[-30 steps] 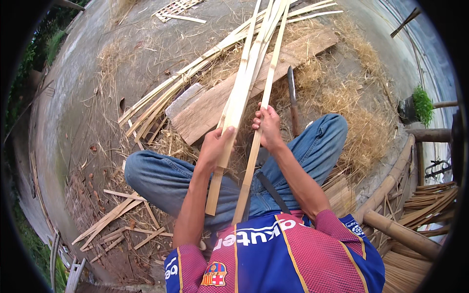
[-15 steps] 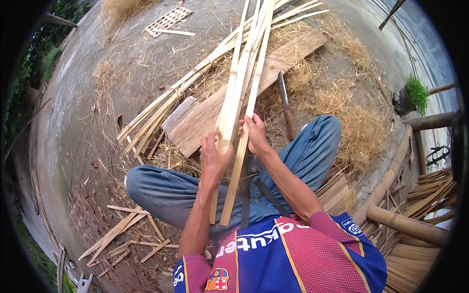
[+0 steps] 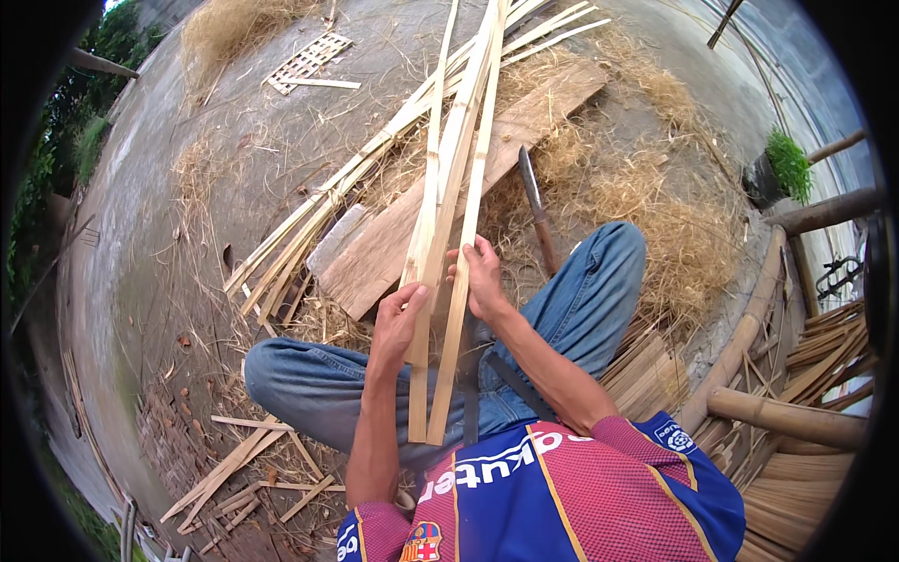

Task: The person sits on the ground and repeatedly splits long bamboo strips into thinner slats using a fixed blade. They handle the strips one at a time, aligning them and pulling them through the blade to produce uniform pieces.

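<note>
Centre of the frame: the left hand (image 3: 398, 318) has its fingers clamped around a bundle of long bamboo strips (image 3: 448, 201), and the right hand (image 3: 482, 281) sits just beside it with its fingers wrapped on the rightmost strip. The strips run from the lap straight up to the top edge, tilting slightly right. Behind them, a wooden plank (image 3: 393, 248) lies on the concrete floor (image 3: 178, 234). A dark-bladed knife (image 3: 536, 211) rests right of the strips, on dry straw (image 3: 655, 225). Split offcuts (image 3: 243, 464) scatter across the lower left.
</note>
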A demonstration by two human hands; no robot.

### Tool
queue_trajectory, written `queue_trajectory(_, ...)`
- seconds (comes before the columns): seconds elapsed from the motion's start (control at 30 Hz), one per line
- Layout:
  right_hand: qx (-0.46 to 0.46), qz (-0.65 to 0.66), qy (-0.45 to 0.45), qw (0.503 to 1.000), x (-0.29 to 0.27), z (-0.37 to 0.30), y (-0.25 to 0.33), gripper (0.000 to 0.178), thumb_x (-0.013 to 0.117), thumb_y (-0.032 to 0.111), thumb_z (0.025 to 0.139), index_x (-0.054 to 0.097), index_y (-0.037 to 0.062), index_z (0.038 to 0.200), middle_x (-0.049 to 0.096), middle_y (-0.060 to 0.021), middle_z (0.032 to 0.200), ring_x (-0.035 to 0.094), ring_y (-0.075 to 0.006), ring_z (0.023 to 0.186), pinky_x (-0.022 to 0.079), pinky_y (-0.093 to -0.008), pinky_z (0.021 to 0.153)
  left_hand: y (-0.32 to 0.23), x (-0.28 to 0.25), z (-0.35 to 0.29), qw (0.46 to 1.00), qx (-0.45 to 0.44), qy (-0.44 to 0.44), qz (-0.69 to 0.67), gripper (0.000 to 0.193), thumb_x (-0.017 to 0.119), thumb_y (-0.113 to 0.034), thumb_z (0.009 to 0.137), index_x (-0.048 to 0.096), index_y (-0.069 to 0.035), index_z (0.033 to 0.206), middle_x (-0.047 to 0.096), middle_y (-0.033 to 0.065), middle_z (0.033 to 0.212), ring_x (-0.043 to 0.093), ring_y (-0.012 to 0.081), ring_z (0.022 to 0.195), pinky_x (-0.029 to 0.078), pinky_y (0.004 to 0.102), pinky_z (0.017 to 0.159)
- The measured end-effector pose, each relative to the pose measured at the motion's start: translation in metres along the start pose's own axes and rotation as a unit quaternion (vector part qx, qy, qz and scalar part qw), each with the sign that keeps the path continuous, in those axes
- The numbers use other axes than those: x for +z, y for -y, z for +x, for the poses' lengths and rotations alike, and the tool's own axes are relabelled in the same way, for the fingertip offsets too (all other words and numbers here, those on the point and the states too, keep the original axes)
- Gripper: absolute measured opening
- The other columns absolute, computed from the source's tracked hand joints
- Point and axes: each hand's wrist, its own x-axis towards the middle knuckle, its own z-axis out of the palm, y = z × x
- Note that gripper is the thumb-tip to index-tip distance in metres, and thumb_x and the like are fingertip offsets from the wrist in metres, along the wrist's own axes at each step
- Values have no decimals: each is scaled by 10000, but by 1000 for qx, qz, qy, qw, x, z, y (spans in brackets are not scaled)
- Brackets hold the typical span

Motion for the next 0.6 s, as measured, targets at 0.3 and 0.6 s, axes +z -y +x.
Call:
queue_trajectory(0.3,11,23,-2,1000,3,-7,4,351,482,173,1029,397,63,1352,616,-83,967,583,-122,699,552,-288,582,14,-11,-4,998,5,16,-54,304,522,-194,1021,606,-7,1245,666,5,1038,604,67,901,480,226,789)
queue_trajectory(0.6,17,42,6,999,1,-7,2,388,490,150,1016,391,62,1380,607,-81,952,581,-121,679,545,-283,568,3,-1,-17,992,85,-53,74,446,559,-88,981,493,29,1407,646,102,1252,620,132,1070,501,276,915)
